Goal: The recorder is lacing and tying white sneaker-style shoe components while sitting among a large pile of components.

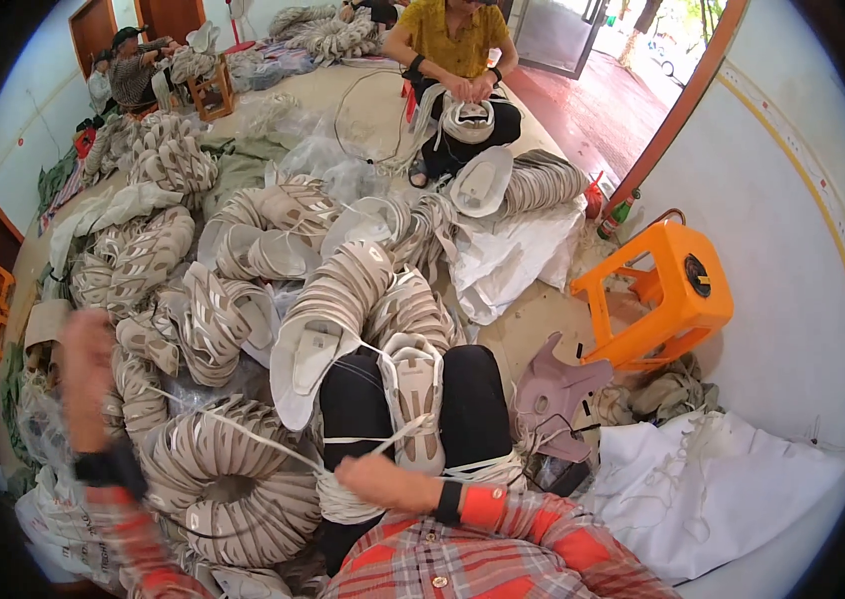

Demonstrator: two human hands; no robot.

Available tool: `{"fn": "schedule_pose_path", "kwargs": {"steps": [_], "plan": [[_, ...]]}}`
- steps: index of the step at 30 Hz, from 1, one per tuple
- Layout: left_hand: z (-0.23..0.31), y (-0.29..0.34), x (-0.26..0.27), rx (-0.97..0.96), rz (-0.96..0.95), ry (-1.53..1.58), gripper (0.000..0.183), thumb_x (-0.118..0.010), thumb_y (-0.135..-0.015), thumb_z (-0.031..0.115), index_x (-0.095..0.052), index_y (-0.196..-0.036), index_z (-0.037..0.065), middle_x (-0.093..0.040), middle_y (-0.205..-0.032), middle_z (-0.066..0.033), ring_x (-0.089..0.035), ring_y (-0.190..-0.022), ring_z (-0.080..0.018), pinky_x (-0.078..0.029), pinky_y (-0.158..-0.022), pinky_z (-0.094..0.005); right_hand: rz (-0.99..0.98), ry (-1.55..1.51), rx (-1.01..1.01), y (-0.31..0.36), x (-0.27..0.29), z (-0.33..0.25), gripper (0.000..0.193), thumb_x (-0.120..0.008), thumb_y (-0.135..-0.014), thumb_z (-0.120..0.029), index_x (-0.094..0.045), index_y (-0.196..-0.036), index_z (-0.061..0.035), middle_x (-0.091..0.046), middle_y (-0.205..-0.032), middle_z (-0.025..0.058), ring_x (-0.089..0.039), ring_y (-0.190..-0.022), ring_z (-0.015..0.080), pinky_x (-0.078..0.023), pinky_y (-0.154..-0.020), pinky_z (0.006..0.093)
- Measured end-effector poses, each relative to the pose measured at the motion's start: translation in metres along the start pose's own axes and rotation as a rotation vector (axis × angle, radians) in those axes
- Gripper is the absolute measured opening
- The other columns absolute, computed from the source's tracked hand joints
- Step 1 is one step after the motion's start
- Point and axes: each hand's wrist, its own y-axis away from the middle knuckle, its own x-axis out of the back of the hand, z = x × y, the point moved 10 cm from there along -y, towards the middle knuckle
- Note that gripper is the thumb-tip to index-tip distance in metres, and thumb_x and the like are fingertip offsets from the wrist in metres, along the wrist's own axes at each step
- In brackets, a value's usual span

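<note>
A beige and white shoe upper (412,389) stands between my black-clad thighs, toe towards me. My right hand (387,484) is closed on a white shoelace (407,431) just below it, fingers pinched together. A hank of white laces (347,502) is tied round my left thigh, and another hank (487,469) round my right. One lace stretches taut from near my right hand up to the left, towards my left hand (88,364). That hand is raised at the far left and smeared by motion; its fingers do not show clearly.
Coiled stacks of shoe uppers (228,489) cover the floor to the left and ahead. On the right stand an orange stool (677,290), a mauve plastic piece (562,394) and a white sack (712,489). A co-worker in yellow (452,45) handles laces ahead, near an open door.
</note>
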Motion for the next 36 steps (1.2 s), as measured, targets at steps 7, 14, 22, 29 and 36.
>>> {"fn": "schedule_pose_path", "kwargs": {"steps": [7, 14, 22, 29, 36], "plan": [[-0.044, 0.231, -0.315, 0.223, -0.834, 0.061, 0.017, -0.054, -0.082, 0.013, -0.063, -0.085, 0.000, -0.066, -0.071, -0.0036, -0.058, -0.056, -0.0138, -0.046, -0.054, -0.0271, -0.052, -0.317, -0.216, 0.033, 0.053, 0.019, 0.024, -0.052, -0.082, -0.023, -0.056, -0.100, -0.0076, -0.061, -0.076, 0.0207, -0.061, -0.073, 0.0365, -0.048, -0.062, 0.0462], [-0.031, 0.247, -0.345, -0.122, -0.710, -0.559, 0.014, -0.057, -0.077, 0.020, -0.065, -0.077, 0.009, -0.063, -0.068, -0.0128, -0.062, -0.062, -0.0297, -0.048, -0.057, -0.0380, 0.152, -0.257, -0.599, 0.061, 0.091, 0.128, 0.024, -0.047, -0.086, -0.025, -0.053, -0.102, -0.0077, -0.060, -0.082, 0.0243, -0.059, -0.079, 0.0403, -0.047, -0.067, 0.0466], [-0.018, 0.258, -0.364, -0.296, -0.679, -0.634, 0.015, -0.054, -0.078, 0.020, -0.062, -0.075, 0.008, -0.062, -0.070, -0.0145, -0.060, -0.066, -0.0350, -0.047, -0.058, -0.0446, 0.180, -0.411, -0.515, 0.040, 0.076, 0.126, 0.024, -0.045, -0.085, -0.015, -0.056, -0.102, -0.0012, -0.061, -0.080, 0.0221, -0.062, -0.072, 0.0369, -0.048, -0.062, 0.0437], [-0.038, 0.258, -0.358, -0.045, -0.706, -0.721, 0.019, -0.053, -0.078, 0.018, -0.060, -0.072, 0.002, -0.061, -0.068, -0.0214, -0.061, -0.068, -0.0387, -0.047, -0.060, -0.0467, 0.069, -0.769, -0.703, 0.040, 0.069, 0.130, 0.026, -0.041, -0.088, -0.010, -0.055, -0.107, 0.0010, -0.055, -0.054, 0.0084, -0.049, -0.035, 0.0136, -0.041, -0.034, 0.0264], [-0.015, 0.262, -0.354, -0.215, -0.702, -0.729, 0.014, -0.056, -0.075, 0.015, -0.060, -0.075, 0.002, -0.061, -0.072, -0.0219, -0.061, -0.070, -0.0366, -0.048, -0.060, -0.0462, 0.114, -0.196, -0.424, 0.021, 0.085, 0.113, 0.017, -0.051, -0.080, -0.008, -0.053, -0.095, -0.0005, -0.056, -0.058, 0.0117, -0.058, -0.048, 0.0231, -0.046, -0.042, 0.0348]]}}
